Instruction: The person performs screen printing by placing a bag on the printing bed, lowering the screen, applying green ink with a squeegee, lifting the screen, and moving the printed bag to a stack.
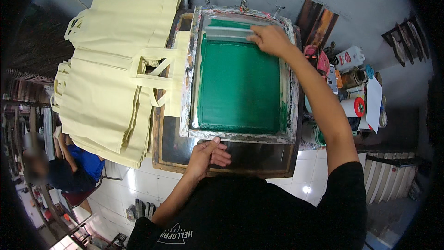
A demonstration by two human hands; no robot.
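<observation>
A screen printing frame (185, 106) lies in front of me, its mesh covered with a broad field of green ink (240, 85). At the far end of the mesh my right hand (270, 39) is closed on the right end of a pale squeegee (226, 29), which lies crosswise with some green ink beyond it. My left hand (207, 158) is at the frame's near edge, thumb touching or close to the rim, the other fingers loosely bent and holding nothing. A pale yellow tote bag (173, 88) lies partly under the frame, the rest of it hidden.
Left of the frame lies a big stack of pale yellow tote bags (108, 78). Below the frame is a dark board with a wooden border (159, 155). Bottles, cans and tape crowd the right side, including a white jug (350, 59). Another person (69, 169) sits at lower left.
</observation>
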